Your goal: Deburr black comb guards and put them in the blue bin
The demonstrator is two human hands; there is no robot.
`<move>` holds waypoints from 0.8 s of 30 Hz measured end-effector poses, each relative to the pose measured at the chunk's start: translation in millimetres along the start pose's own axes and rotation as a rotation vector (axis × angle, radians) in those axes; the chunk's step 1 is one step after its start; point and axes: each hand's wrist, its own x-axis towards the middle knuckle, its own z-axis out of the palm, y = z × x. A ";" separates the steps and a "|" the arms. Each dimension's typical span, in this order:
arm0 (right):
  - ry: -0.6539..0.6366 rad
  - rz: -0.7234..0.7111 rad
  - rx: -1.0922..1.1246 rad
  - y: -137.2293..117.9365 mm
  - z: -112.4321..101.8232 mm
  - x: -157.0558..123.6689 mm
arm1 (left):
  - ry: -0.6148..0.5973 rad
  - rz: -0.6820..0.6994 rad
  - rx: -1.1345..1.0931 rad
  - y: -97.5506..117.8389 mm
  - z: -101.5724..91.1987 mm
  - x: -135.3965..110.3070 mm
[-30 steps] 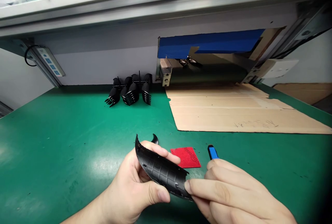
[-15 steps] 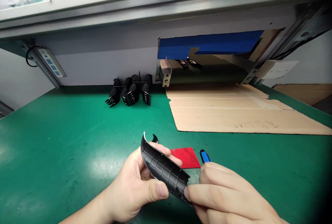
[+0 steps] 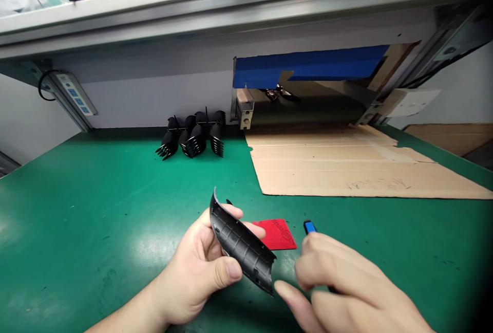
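Note:
My left hand [image 3: 204,266] is closed on a curved black plastic shell [image 3: 242,248], thumb on the near edge and fingers behind. The shell's ribbed hollow side faces me, and it slants down to the right. A small dark tip [image 3: 229,202] shows behind it; I cannot tell if it belongs to the shell. My right hand [image 3: 342,281] is closed around a slim tool with a blue and black end [image 3: 309,226] sticking out above the knuckles; its working end is hidden. The right thumb is close to the shell's lower end, just apart from it.
A red pad [image 3: 275,234] lies on the green table [image 3: 96,220] behind my hands. Several black comb-like plastic parts [image 3: 196,135] stand by the back panel. Flat cardboard [image 3: 346,168] lies at the right, before an opening with a blue flap [image 3: 308,66]. A power strip [image 3: 77,94] hangs left.
My right hand has drawn back slightly from the shell's lower end, and the blue-ended tool has moved with it. The shell has turned a little in my left hand.

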 end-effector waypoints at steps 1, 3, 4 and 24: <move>-0.012 0.043 0.016 2.5 -1.9 2.9 | 0.014 0.019 -0.001 0.2 -0.3 -0.3; -0.054 0.117 0.014 6.9 -3.8 6.6 | 0.039 0.067 0.003 1.2 0.8 -0.4; -0.076 0.149 -0.012 8.6 -3.6 7.2 | 0.047 0.091 0.014 2.1 2.3 -0.3; -0.249 0.250 -0.395 9.8 8.2 3.9 | 0.056 0.193 0.114 6.9 18.4 -1.1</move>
